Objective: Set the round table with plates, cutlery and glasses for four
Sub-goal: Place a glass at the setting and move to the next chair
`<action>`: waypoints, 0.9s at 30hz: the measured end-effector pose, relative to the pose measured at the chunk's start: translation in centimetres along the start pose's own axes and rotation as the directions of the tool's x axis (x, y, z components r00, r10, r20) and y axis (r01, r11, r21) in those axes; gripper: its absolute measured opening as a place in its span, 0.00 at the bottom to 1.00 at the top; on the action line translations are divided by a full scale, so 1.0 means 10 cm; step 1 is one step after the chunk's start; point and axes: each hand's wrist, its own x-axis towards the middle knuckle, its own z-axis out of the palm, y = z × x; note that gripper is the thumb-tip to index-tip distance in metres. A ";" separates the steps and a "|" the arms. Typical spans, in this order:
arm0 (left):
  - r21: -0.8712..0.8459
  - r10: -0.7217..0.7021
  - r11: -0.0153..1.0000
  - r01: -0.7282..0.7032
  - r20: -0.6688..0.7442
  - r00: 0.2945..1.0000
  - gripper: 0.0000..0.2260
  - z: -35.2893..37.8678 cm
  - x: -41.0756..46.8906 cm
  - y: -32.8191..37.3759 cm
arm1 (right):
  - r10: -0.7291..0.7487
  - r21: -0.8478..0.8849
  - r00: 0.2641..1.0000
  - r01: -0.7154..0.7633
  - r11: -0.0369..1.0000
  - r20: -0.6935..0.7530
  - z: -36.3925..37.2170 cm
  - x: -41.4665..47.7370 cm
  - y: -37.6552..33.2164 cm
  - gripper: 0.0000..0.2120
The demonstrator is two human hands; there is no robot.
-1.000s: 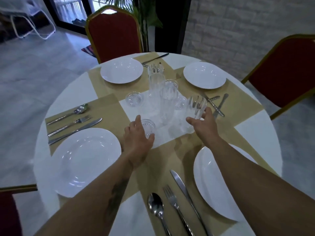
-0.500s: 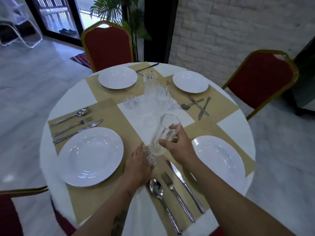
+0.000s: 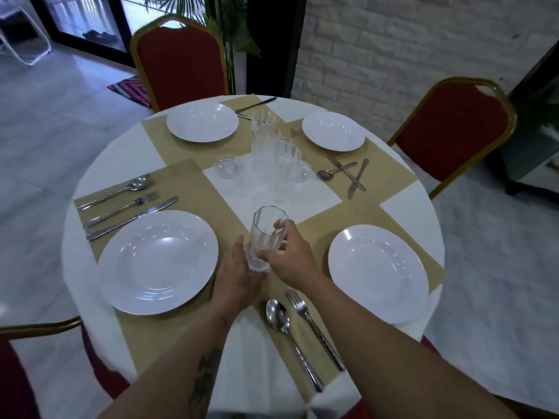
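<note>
Left of both hands a wide white round plate (image 3: 157,261) lies on a tan paper placemat (image 3: 208,207), with a row of steel cutlery (image 3: 127,207) beyond it. The left hand (image 3: 237,279) rests back-up just beside that plate, its fingertips at the foot of a tall clear ribbed glass tumbler (image 3: 264,237); whether they hold anything beneath it is hidden. The right hand (image 3: 289,257) is wrapped round the tumbler's lower half, so the two hands meet at its base. The tumbler stands nearly upright, mouth up and empty, its faceted rim catching the light, its foot at or just above the mat.

This looks like the first glass being set down. The next move calls for lowering it level, letting go without a nudge, then reaching past the hands to the cluster of matching clear tumblers (image 3: 272,158). On the near side of the right hand lie a steel spoon (image 3: 276,313) and steel fork (image 3: 298,300); to its right is a second white round plate (image 3: 378,273).
</note>
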 end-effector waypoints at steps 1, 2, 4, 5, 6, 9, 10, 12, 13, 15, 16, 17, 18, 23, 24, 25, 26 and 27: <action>0.002 0.001 1.000 -0.001 -0.004 1.000 0.39 0.00 0.00 -0.01 | -0.003 -0.013 1.000 0.003 1.000 0.006 0.02 0.00 0.00 0.27; 0.000 0.003 1.000 -0.003 -0.009 1.000 0.38 -0.02 -0.02 0.02 | -0.011 -0.035 1.000 0.012 0.999 0.015 0.04 0.01 -0.01 0.27; 0.001 -0.005 1.000 0.005 -0.019 1.000 0.36 -0.03 -0.04 0.05 | -0.010 -0.072 1.000 0.012 0.997 0.023 0.06 0.02 -0.04 0.28; -0.008 -0.011 1.000 0.011 -0.020 1.000 0.36 -0.04 -0.06 0.06 | 0.001 -0.078 1.000 0.001 0.997 0.024 0.05 0.04 -0.06 0.28; -0.013 -0.024 1.000 0.023 -0.016 1.000 0.35 -0.06 -0.09 0.10 | 0.019 -0.081 0.999 -0.016 0.997 0.034 0.04 0.06 -0.06 0.28; 0.000 -0.026 1.000 0.026 -0.051 0.998 0.27 -0.17 -0.24 0.27 | 0.095 -0.125 0.991 -0.082 0.989 0.096 -0.07 0.06 -0.04 0.35; -0.013 -0.038 0.999 0.038 -0.077 0.996 0.23 -0.21 -0.30 0.33 | 0.123 -0.142 0.987 -0.107 0.984 0.105 -0.14 0.05 -0.01 0.36; -0.047 -0.101 0.994 0.097 -0.089 0.991 0.19 -0.29 -0.47 0.42 | 0.175 -0.170 0.980 -0.157 0.973 0.097 -0.30 -0.08 0.08 0.31; -0.042 -0.119 0.992 0.115 -0.084 0.989 0.18 -0.30 -0.54 0.42 | 0.196 -0.201 0.976 -0.175 0.964 0.091 -0.40 -0.17 0.14 0.26; -0.008 -0.120 0.993 0.120 -0.036 0.992 0.15 -0.31 -0.67 0.41 | 0.224 -0.293 0.972 -0.194 0.936 0.072 -0.56 -0.40 0.29 0.18; -0.005 -0.112 0.994 0.112 -0.009 0.994 0.13 -0.30 -0.71 0.40 | 0.231 -0.347 0.971 -0.197 0.917 0.059 -0.62 -0.51 0.38 0.15; -0.006 -0.097 0.995 0.097 0.012 0.995 0.11 -0.27 -0.76 0.40 | 0.236 -0.395 0.971 -0.199 0.897 0.046 -0.67 -0.65 0.46 0.13; -0.011 -0.086 0.996 0.087 0.021 0.996 0.10 -0.25 -0.79 0.41 | 0.240 -0.437 0.970 -0.200 0.877 0.036 -0.69 -0.76 0.55 0.11; 0.011 -0.126 0.992 0.126 0.126 0.984 0.11 -0.14 -0.86 0.45 | 0.232 -0.557 0.973 -0.199 0.806 -0.011 -0.61 -1.10 0.83 0.07; 0.030 -0.126 0.992 0.123 0.141 0.982 0.11 -0.11 -0.88 0.46 | 0.220 -0.574 0.975 -0.189 0.797 -0.017 -0.57 -1.15 0.87 0.07; 0.045 -0.121 0.992 0.115 0.144 0.982 0.11 -0.09 -0.89 0.46 | 0.204 -0.587 0.979 -0.178 0.790 -0.023 -0.53 -1.19 0.90 0.07; 0.058 -0.117 0.992 0.110 0.144 0.983 0.10 -0.08 -0.90 0.48 | 0.194 -0.599 0.981 -0.171 0.782 -0.027 -0.48 -1.22 0.93 0.07; 0.069 -0.120 0.991 0.111 0.142 0.983 0.09 -0.07 -0.90 0.48 | 0.185 -0.611 0.982 -0.165 0.775 -0.030 -0.44 -1.24 0.94 0.06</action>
